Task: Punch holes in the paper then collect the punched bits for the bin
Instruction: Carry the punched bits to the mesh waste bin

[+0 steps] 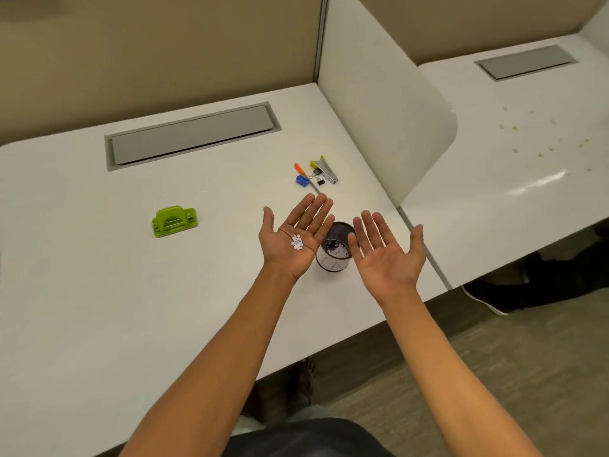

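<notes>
My left hand (293,239) is palm up above the white desk (99,291), fingers straight, with a small heap of white punched paper bits (297,242) lying in the palm. My right hand (387,252) is also palm up and flat, with nothing on it. Between the two hands stands a small dark mesh cup (333,253) with white scraps inside. A green hole punch (174,221) sits on the desk to the left, well apart from both hands. No sheet of paper is in view.
Behind the hands lie an orange-capped pen (301,171), a blue sharpener (301,180), a binder clip (318,178) and a stapler (326,171). A grey cable hatch (191,135) is set in the desk. A white divider (379,110) stands on the right.
</notes>
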`<state>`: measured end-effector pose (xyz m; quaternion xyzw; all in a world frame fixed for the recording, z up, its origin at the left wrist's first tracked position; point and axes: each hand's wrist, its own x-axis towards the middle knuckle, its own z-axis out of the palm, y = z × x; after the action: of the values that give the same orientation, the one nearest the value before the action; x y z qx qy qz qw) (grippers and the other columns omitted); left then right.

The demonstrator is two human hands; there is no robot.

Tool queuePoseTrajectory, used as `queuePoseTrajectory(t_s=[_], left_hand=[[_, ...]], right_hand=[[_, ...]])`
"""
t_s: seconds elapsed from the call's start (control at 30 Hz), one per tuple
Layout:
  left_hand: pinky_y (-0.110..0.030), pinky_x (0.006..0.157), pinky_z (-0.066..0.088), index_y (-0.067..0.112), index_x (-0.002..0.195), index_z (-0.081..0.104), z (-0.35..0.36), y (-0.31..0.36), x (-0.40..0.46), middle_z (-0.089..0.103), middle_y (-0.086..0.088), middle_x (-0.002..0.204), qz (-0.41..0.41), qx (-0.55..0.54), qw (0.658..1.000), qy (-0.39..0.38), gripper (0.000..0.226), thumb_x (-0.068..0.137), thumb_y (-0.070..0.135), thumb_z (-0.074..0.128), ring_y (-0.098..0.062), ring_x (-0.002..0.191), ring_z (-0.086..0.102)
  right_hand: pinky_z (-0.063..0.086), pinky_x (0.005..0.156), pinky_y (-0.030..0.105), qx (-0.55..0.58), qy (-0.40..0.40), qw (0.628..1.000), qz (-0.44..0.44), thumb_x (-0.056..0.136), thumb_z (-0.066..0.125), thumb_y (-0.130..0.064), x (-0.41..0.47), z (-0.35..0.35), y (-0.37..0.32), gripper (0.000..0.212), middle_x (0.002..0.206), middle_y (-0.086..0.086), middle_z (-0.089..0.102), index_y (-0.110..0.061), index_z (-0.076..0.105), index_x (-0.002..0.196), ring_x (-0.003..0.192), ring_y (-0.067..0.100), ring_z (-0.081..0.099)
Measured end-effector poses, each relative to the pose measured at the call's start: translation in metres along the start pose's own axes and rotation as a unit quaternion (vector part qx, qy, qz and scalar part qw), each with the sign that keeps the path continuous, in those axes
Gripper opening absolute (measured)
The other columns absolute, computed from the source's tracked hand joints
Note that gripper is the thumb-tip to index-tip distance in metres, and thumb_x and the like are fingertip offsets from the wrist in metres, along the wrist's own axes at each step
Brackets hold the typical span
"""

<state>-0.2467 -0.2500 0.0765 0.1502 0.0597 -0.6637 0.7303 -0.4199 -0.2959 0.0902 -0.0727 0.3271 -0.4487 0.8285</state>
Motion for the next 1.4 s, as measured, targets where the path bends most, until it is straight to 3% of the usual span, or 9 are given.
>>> queuePoseTrajectory(t_s=[0.27,0.6,0.9,0.97,1.03,1.13,1.23,1.3,1.4], left_hand=[[-0.046,0.099,0.054,-0.005,0.115,0.069,0.008,-0.026,0.054,0.066,-0.025,0.125,0.003,0.189,0.979,0.082,0.087,0.097,0.069,0.027,-0.036,0.119,0.064],[-0.039,0.124,0.019,0.010,0.143,0.048,0.013,-0.057,0.064,0.063,-0.001,0.137,0.055,0.515,0.854,0.040,0.077,0.093,0.062,0.020,-0.009,0.138,0.045],[-0.034,0.123,0.009,0.025,0.156,0.022,0.014,-0.052,0.052,0.035,0.011,0.158,0.033,0.595,0.803,0.012,0.073,0.092,0.059,0.017,-0.003,0.148,0.022],[-0.035,0.124,0.005,0.025,0.157,0.017,0.015,-0.049,0.050,0.026,0.011,0.162,0.032,0.576,0.817,0.014,0.071,0.095,0.060,0.014,-0.001,0.148,0.016],[-0.036,0.125,0.003,0.024,0.158,0.015,0.018,-0.046,0.048,0.020,0.012,0.164,0.029,0.548,0.836,0.022,0.073,0.096,0.064,0.014,0.000,0.149,0.011],[-0.038,0.126,0.005,0.025,0.157,0.018,0.023,-0.044,0.045,0.018,0.013,0.164,0.017,0.480,0.876,0.049,0.083,0.090,0.073,0.022,-0.004,0.151,0.011],[-0.046,0.126,0.004,0.025,0.157,0.019,0.029,-0.041,0.043,0.019,0.012,0.164,0.003,0.398,0.914,0.070,0.093,0.078,0.074,0.026,-0.011,0.153,0.008],[-0.046,0.126,0.001,0.023,0.158,0.014,0.032,-0.038,0.040,0.015,0.008,0.165,-0.005,0.369,0.927,0.066,0.096,0.080,0.079,0.020,-0.012,0.153,0.003],[-0.044,0.126,-0.003,0.019,0.158,0.010,0.033,-0.033,0.036,0.012,0.003,0.166,0.007,0.341,0.938,0.066,0.092,0.087,0.078,0.006,-0.013,0.154,-0.001]], right_hand=[[0.047,0.105,0.048,0.060,0.043,0.997,-0.026,0.087,0.055,-0.066,0.015,-0.025,-0.020,0.072,0.132,0.012,0.065,-0.009,0.059,0.132,0.121,0.032,0.063],[0.053,0.096,0.046,0.053,0.069,0.996,-0.031,0.089,0.053,-0.064,0.031,-0.030,-0.028,0.067,0.125,0.011,0.069,-0.010,0.063,0.127,0.117,0.030,0.066],[0.056,0.088,0.040,-0.173,0.082,0.978,-0.079,0.104,0.034,-0.048,0.041,-0.008,-0.023,0.048,0.107,0.006,0.076,-0.013,0.066,0.110,0.111,0.027,0.069],[0.056,0.094,0.045,-0.293,0.081,0.943,-0.138,0.106,0.033,-0.040,0.038,-0.002,-0.016,0.045,0.106,0.004,0.076,-0.013,0.068,0.106,0.109,0.023,0.069],[0.054,0.099,0.045,-0.443,0.051,0.867,-0.222,0.106,0.033,-0.039,0.032,0.001,-0.006,0.044,0.112,-0.003,0.073,-0.014,0.068,0.110,0.111,0.013,0.067],[0.045,0.106,0.030,-0.610,-0.088,0.714,-0.333,0.103,0.030,-0.051,0.018,0.003,0.013,0.054,0.138,-0.013,0.057,-0.013,0.057,0.132,0.129,0.005,0.052],[0.023,0.122,0.040,-0.739,-0.205,0.533,-0.357,0.102,0.026,-0.051,0.009,-0.007,0.035,0.065,0.161,0.002,0.030,-0.012,0.027,0.154,0.150,0.015,0.024],[0.010,0.125,0.050,-0.791,-0.156,0.506,-0.305,0.100,0.015,-0.059,0.007,-0.018,0.036,0.073,0.165,0.002,0.013,-0.012,0.012,0.157,0.153,0.012,0.007],[0.007,0.124,0.051,-0.775,-0.087,0.550,-0.298,0.099,0.010,-0.062,0.005,-0.023,0.026,0.077,0.166,0.003,0.009,-0.011,0.009,0.157,0.154,0.012,0.003]])
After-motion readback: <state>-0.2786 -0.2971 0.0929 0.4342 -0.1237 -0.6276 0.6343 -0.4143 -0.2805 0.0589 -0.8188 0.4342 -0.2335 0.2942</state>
